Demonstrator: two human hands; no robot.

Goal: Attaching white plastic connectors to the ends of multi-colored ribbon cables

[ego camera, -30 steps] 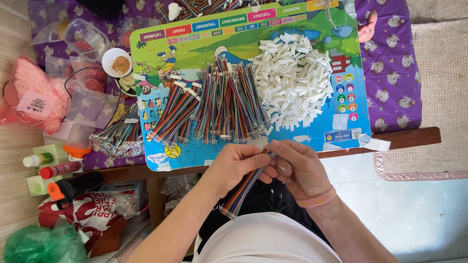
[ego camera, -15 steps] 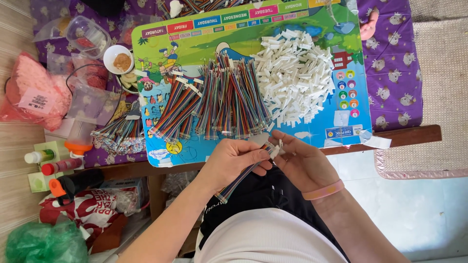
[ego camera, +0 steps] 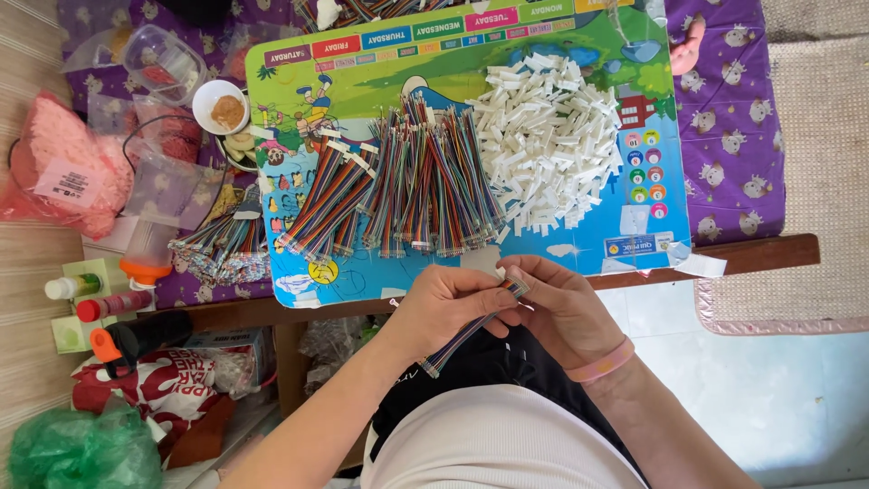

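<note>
Both hands pinch one end of a striped wire ribbon

Purple patterned cloth covers the tabletop [ego camera: 769, 254], and on it lies a bright picture mat [ego camera: 634, 136] with a row of coloured rectangular labels along its far edge and small round coloured dots near its right side. Bundles of multicoloured wires [ego camera: 407, 181] lie in the mat's middle, long axes running from far edge to near edge, with a heap of small white plastic pieces [ego camera: 552, 145] just beside them on the right. A pink bag [ego camera: 63, 172] with a white rectangular label sits at the far left.

Just below the tabletop's near edge, the wire ribbon [ego camera: 457, 340] slants from upper right down to lower left, its lower end hanging free over the lap. The left hand [ego camera: 448, 308] has fingers curled, thumb and forefinger pressed on the ribbon's upper end. The right hand [ego camera: 561, 308], wearing a pink wristband [ego camera: 599, 362], closes its fingertips on that same end.
</note>
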